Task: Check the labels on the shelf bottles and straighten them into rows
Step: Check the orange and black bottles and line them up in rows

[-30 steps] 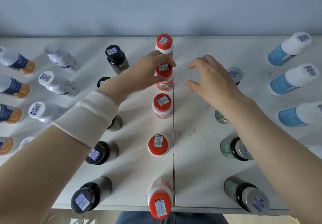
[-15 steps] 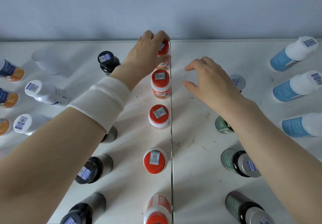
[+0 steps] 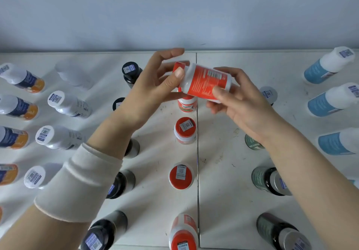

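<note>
A white bottle with a red cap and red label (image 3: 204,81) is held on its side above the back of the shelf (image 3: 155,201), label turned up toward me. My left hand (image 3: 155,86) grips its cap end, thumb across the neck. My right hand (image 3: 239,102) holds the base end between thumb and fingers. Below it the red-capped row (image 3: 184,129) runs toward me along the shelf's centre seam, all upright.
Black-capped dark bottles (image 3: 130,71) stand left of the red row, partly under my left forearm. White and navy-orange bottles (image 3: 56,102) fill the far left. Green bottles with silver caps (image 3: 272,181) and blue bottles (image 3: 330,100) stand on the right. A grey wall backs the shelf.
My left hand lifted the rearmost red-capped bottle off the shelf and tipped it sideways. My right hand moved in and took hold of its base.
</note>
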Action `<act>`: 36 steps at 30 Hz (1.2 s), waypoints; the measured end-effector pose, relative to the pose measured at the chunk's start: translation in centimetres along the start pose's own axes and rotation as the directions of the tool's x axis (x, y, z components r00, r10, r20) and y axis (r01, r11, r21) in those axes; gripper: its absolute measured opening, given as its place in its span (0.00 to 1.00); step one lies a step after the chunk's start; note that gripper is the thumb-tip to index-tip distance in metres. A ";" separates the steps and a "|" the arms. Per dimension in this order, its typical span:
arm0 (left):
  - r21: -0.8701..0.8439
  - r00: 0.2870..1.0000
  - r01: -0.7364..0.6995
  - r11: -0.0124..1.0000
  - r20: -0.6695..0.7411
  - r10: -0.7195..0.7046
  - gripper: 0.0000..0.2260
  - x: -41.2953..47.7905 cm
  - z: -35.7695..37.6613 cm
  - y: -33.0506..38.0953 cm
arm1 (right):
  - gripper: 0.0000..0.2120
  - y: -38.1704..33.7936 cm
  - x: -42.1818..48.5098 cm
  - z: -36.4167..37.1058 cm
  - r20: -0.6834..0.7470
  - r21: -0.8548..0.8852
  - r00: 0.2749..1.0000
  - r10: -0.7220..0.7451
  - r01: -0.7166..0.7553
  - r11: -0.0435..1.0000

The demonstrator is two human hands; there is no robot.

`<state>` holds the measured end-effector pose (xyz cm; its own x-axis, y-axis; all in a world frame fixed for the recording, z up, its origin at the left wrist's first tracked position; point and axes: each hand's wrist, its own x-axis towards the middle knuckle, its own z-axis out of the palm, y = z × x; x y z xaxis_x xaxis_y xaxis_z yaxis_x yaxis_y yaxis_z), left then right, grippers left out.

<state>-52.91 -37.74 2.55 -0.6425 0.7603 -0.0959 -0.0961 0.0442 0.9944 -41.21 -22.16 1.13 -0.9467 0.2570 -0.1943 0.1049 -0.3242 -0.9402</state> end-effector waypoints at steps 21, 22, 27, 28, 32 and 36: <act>-0.227 0.995 -0.088 0.970 0.028 0.097 0.18 -3.8 1.0 0.3 | 0.27 0.1 -5.3 1.9 -0.127 0.007 0.974 -0.188 0.190 0.982; -0.263 0.996 -0.080 0.961 0.023 0.089 0.17 -3.9 1.1 0.1 | 0.30 -0.1 -5.5 2.1 -0.148 0.010 0.969 -0.197 0.201 0.980; -0.534 0.993 0.119 0.837 0.078 -0.092 0.16 -3.9 2.1 -0.5 | 0.24 -0.5 -5.7 3.8 -0.324 -0.338 0.861 -0.392 0.281 0.898; -0.561 0.989 0.150 0.814 0.076 -0.130 0.16 -3.8 2.2 -0.5 | 0.24 -0.5 -5.7 4.0 -0.334 -0.426 0.832 -0.443 0.286 0.858; -0.421 0.988 0.149 0.895 0.033 -0.149 0.12 -2.7 1.9 0.0 | 0.28 0.3 -5.7 4.1 -0.263 -0.676 0.757 -0.598 0.298 0.674; -0.230 0.997 0.080 0.970 0.009 -0.080 0.11 -1.5 1.6 0.8 | 0.27 2.0 -5.3 3.7 -0.211 -0.748 0.757 -0.618 0.282 0.601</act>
<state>-50.82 -37.85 3.57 -0.6258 0.7601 -0.1750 -0.3198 -0.0454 0.9464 -37.10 -27.55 1.35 -0.7175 0.5869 0.3751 0.0240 0.5590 -0.8288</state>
